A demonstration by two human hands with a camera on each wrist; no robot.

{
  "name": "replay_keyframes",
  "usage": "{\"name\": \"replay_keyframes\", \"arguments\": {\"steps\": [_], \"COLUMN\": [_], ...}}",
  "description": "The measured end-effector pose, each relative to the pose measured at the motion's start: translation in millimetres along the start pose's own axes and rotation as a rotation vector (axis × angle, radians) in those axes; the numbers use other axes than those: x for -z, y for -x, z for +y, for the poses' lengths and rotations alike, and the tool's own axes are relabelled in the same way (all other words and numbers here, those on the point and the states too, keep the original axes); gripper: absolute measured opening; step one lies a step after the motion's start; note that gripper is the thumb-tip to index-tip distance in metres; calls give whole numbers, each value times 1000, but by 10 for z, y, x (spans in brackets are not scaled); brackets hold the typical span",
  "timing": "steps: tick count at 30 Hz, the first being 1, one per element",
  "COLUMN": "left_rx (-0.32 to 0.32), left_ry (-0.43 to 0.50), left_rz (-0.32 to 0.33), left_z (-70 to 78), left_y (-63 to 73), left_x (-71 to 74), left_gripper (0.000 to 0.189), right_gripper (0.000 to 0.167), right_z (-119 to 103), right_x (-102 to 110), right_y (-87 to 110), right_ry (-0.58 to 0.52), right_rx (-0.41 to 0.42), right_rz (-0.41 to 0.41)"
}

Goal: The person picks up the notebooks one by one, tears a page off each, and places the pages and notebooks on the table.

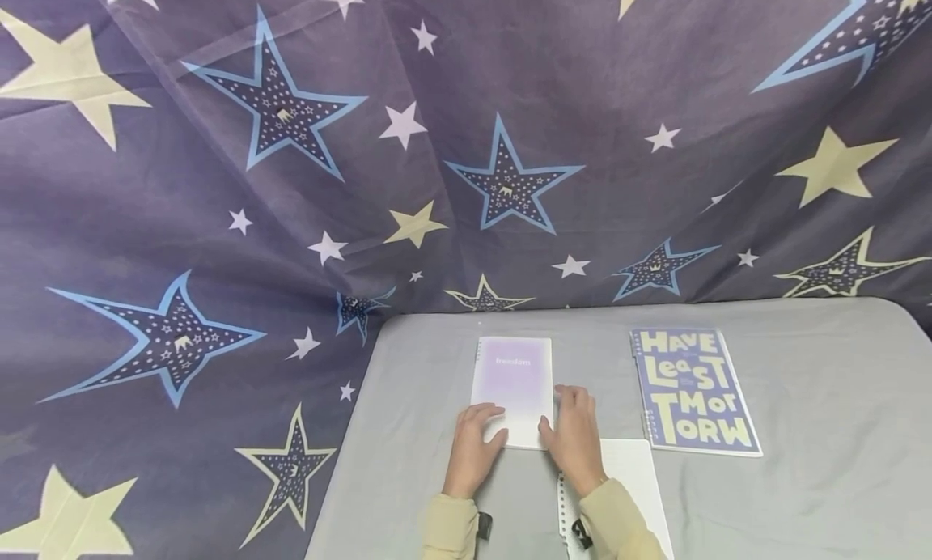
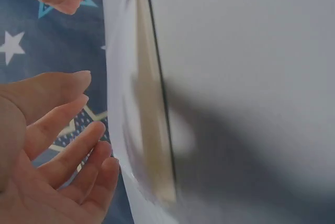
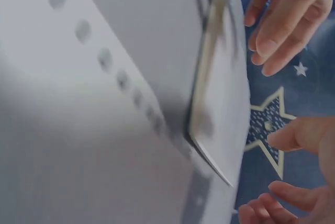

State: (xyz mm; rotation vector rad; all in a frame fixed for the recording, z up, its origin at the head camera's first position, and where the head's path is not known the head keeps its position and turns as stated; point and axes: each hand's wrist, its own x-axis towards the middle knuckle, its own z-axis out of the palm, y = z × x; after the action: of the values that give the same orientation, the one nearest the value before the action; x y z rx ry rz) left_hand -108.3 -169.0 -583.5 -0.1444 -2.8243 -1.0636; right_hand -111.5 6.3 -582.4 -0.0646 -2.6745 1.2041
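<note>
A spiral-bound notebook [image 1: 513, 394] with a purple-to-white cover lies on the grey tabletop. Over its lower left corner is my left hand [image 1: 473, 448], the fingers loosely bent and spread from the thumb. My right hand [image 1: 575, 434] is at the lower right side in the same posture, thumb near the cover's edge. Both wrist views show the notebook's thick page edge [image 2: 154, 130] lying flat, with the fingers of my left hand [image 2: 68, 150] and of my right hand [image 3: 306, 166] curved around nothing.
To the right lies a blue notebook [image 1: 695, 390] with large cream lettering. White sheets with punched holes [image 1: 633, 479] lie partly under my right forearm. A star-patterned dark curtain [image 1: 604, 171] hangs behind and left of the table [image 1: 837, 382].
</note>
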Motion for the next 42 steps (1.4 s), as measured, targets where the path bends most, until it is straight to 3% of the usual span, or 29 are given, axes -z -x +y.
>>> {"name": "replay_keyframes", "arguments": {"steps": [6,16,25,30,35,42], "left_rx": [-83,-68,-123,-124,-175,-219], "left_ry": [-13,-23,2,13,5,1], "left_rz": [-108,-313,-333,-349,-339,-347], "left_z": [212,572,717,785,844,964], "left_y": [20,72,45,24,7,-10], "left_x": [-188,-479,-612,-665,-757,-917], "left_gripper": [32,36,34,32,30,30], "right_gripper": [56,58,55,53,52,48], "right_z": [108,378,573,616,632,692], "right_x": [277,533,552,578,631,748], "right_y": [-92,-57,110,163,212,246], "right_ry": [-14,33,90,113,108,85], "right_rx": [-31,-138,-117,-138,-168,-144], "right_rz": [2,-35,-11,-31,-46,28]}}
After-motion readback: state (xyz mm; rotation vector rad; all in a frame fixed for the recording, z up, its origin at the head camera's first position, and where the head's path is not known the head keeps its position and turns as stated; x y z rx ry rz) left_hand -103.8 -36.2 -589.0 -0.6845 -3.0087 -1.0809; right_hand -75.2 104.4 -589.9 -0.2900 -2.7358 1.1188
